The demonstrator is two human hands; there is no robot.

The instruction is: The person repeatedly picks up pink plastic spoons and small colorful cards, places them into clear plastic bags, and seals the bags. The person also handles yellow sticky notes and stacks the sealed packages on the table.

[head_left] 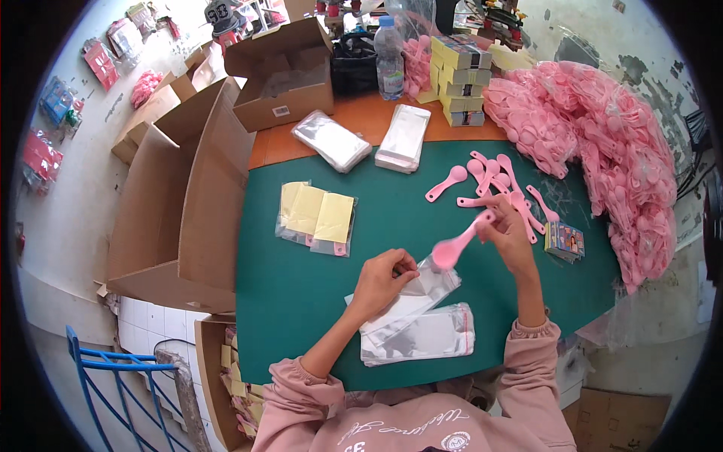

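Between the fingertips of my right hand [513, 235] is the handle end of a pink plastic spoon [447, 254]. Its round bowl points down and left, over the mouth of a transparent plastic bag [437, 288]. My left hand [382, 282] rests on that bag, thumb and fingers pinched at its upper edge. Under and nearer to me lies a stack of similar transparent bags [429, 343]. Beyond my right hand is a loose heap of pink spoons [493, 175]. A small stack of printed cards [565, 241] sits right of it.
On the green mat [286, 294] lie several bags with yellow cards [318, 215]. Two bag stacks [403, 139], a water bottle [389, 60] and banded card bundles [459, 83] stand farther back. Bulk pink spoons [602, 128] fill the right edge; a cardboard box [162, 203] stands left.
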